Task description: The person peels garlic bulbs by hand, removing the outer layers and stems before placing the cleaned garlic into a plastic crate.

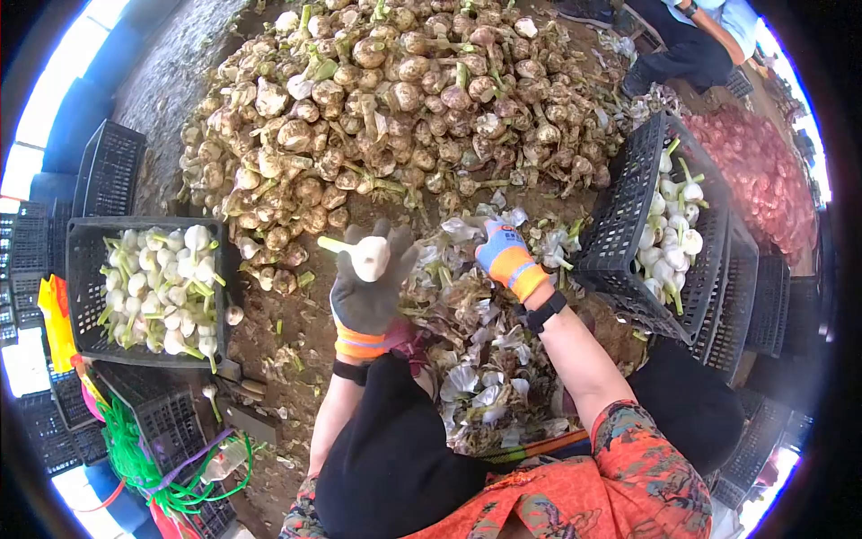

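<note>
My left hand (371, 278), in a dark-palmed glove with an orange cuff, is turned palm up. Its fingers hold a cleaned white garlic bulb (370, 259) with a short green stem pointing left. My right hand (505, 254), in a blue and orange glove, is closed, back upward, just over the peelings. A pale piece of garlic skin (461, 228) shows at its fingertips, which are partly hidden. Below both hands lies a heap of loose garlic peelings (489, 382) between my legs. Ahead rises a big pile of dirty, unpeeled garlic bulbs (404, 108).
A black crate (81, 328) of white garlic bulbs stands at left. Another black crate (620, 193), tilted, holds more at right. Red mesh sacks (754, 171) lie beyond it. Green straps (135, 449) hang over crates at lower left. A person (691, 45) sits at upper right.
</note>
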### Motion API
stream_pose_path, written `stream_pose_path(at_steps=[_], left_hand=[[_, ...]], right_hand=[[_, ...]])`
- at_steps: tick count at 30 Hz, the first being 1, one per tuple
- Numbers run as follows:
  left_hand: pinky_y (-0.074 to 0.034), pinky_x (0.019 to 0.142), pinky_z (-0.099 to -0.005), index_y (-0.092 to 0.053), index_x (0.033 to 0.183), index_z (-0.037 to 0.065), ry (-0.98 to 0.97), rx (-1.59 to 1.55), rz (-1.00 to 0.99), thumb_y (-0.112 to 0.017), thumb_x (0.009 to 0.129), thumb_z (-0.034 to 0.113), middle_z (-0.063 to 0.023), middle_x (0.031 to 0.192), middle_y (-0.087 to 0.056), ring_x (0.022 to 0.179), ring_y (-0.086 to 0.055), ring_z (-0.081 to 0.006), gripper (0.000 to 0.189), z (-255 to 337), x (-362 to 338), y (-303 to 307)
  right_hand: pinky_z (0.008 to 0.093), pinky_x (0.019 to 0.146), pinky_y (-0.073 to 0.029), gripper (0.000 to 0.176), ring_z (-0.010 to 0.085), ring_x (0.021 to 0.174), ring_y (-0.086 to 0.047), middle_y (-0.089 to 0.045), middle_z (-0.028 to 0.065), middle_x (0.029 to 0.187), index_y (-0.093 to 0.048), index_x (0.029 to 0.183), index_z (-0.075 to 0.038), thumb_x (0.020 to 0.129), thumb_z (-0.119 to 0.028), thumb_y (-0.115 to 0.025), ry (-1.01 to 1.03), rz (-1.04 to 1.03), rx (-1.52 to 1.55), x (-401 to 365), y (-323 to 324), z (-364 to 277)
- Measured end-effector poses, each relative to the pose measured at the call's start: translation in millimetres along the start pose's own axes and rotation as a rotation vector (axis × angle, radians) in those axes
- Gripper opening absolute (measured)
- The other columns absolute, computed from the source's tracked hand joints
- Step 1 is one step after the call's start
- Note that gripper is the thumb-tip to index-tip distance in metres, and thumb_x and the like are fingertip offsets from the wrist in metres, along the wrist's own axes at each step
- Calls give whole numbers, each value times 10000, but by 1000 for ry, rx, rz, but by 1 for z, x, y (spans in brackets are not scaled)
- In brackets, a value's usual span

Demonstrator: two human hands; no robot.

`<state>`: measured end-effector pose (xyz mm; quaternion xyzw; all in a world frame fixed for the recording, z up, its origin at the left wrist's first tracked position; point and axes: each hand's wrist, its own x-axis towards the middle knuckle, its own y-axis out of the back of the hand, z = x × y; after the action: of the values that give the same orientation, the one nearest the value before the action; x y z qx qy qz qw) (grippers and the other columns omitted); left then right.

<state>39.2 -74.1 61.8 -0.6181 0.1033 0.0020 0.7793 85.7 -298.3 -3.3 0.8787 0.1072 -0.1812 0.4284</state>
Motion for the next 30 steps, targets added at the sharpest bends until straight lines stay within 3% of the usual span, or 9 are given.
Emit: stream_pose_path(at_steps=[6,7,10,13,16,17,21,25,30], left_hand=[[-436,920,-423,-398,1245,6,-65,444,180,-474,918,279,-163,1177,-520,1070,-522,-264,432,-10,29,-8],[-418,933,-392,-331,1304,7,28,476,-77,-469,921,278,-146,1218,-495,1102,-506,-262,489,-22,27,-40],[-390,964,-374,-336,1312,8,49,623,-291,-478,919,253,-130,1254,-467,1126,-487,-247,485,-36,13,-88],[-382,973,-365,-363,1310,8,-68,878,36,-506,893,129,-108,1267,-455,1141,-468,-222,457,-18,32,-40],[-394,962,-358,-352,1324,21,-108,905,207,-500,895,108,-101,1265,-456,1144,-464,-209,463,-11,32,19],[-399,958,-355,-350,1328,26,-143,945,161,-499,895,103,-102,1275,-447,1150,-459,-204,464,-16,32,43],[-335,1008,-325,-287,1365,22,-144,1036,-69,-531,869,95,-107,1340,-392,1204,-410,-199,558,-32,26,31],[-321,1017,-328,-306,1344,-12,-39,813,-122,-599,820,59,-112,1335,-399,1213,-403,-195,605,-37,19,15],[-441,876,-293,-502,1169,9,-380,1247,-160,-714,647,-41,-84,1186,-511,1040,-523,-191,566,-34,19,24]], right_hand=[[388,922,-410,465,344,1050,-527,-562,209,1114,-544,1122,-38,690,-205,-585,14,346,-60,46,-30,-10],[395,894,-435,457,344,1012,-550,-575,208,1075,-561,1095,-47,698,-266,-617,83,425,-151,61,-36,-11],[398,861,-452,310,319,998,-565,-565,184,1104,-588,1058,-101,773,-207,-530,288,88,-321,109,-65,10],[404,844,-459,310,340,999,-571,-561,182,1128,-605,1061,-131,770,-138,-499,66,43,-357,94,-42,-19],[295,794,-467,451,225,891,-600,-615,106,1079,-520,1179,-70,735,-9,-569,54,229,372,125,-87,47],[355,814,-472,507,294,978,-585,-564,208,1137,-511,1173,14,710,-167,-613,65,376,564,123,-101,63],[280,820,-475,362,170,957,-575,-590,94,1086,-506,1185,-5,824,12,-498,168,-292,1812,29,-58,12],[272,743,-501,282,153,881,-587,-606,74,1015,-530,1135,3,854,-20,-503,146,-122,1462,-33,-27,-35],[278,655,-529,258,162,727,-608,-610,99,919,-539,1033,7,786,81,-515,312,-123,1558,-26,-18,-40]])
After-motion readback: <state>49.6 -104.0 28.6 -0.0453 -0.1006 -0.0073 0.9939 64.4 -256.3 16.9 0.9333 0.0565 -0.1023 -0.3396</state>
